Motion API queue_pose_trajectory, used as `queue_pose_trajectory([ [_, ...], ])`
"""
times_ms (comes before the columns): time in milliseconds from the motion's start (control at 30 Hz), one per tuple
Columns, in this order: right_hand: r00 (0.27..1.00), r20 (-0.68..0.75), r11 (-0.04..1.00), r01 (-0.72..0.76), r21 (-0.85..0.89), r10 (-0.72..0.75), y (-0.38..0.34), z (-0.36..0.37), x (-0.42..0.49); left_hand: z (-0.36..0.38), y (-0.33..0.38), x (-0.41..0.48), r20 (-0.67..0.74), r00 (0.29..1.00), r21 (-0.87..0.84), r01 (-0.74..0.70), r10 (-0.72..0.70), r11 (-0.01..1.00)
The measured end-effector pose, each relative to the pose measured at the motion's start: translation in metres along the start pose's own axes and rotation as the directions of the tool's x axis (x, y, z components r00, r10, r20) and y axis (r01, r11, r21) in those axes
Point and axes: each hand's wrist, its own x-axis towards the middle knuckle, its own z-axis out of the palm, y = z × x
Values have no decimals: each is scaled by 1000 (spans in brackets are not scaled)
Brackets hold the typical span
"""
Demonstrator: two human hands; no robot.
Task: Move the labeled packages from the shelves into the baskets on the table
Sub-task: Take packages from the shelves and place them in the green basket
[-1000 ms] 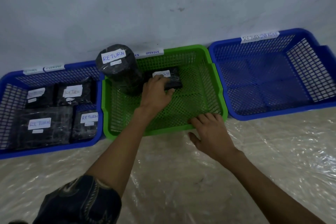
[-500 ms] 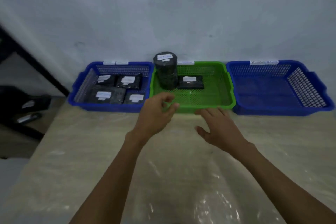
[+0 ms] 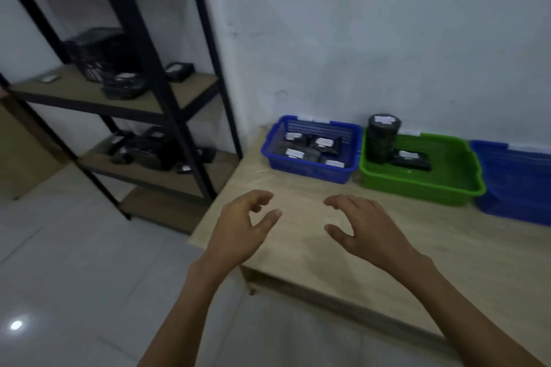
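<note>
Both hands, left hand and right hand, hover empty.

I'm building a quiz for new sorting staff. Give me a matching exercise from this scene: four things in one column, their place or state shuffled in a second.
1 cylinder package
2 left blue basket
3 left hand
4 shelf unit

A empty, fingers loosely curled
B on the floor, left of the table
C upright in the green basket
D on the table, left of the green basket

Pairs: 1-C, 2-D, 3-A, 4-B
</note>
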Motion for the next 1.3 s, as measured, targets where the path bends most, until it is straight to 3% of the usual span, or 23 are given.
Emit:
queue_pose_trajectory([
  [267, 995, -20, 990, 101, 99, -99, -183, 56, 38, -161, -105, -69, -77, 997, 4, 1, -1, 1000],
  [533, 985, 5, 980, 168, 107, -170, -314, 85, 129, -292, -184, -48, -166, 986, 88, 43, -28, 995],
  [667, 977, 11, 974, 211, 80, -213, -349, 114, 198, -342, -232, -6, -199, 980, 111, 51, -29, 992],
  [1067, 985, 39, 979, 159, 129, -165, -440, 179, 408, -468, -370, 132, -236, 971, 159, 87, -48, 984],
  [1300, 999, 37, 988, 30, 148, -35, -460, 218, 508, -503, -437, 234, -94, 995, 70, 32, -25, 997],
])
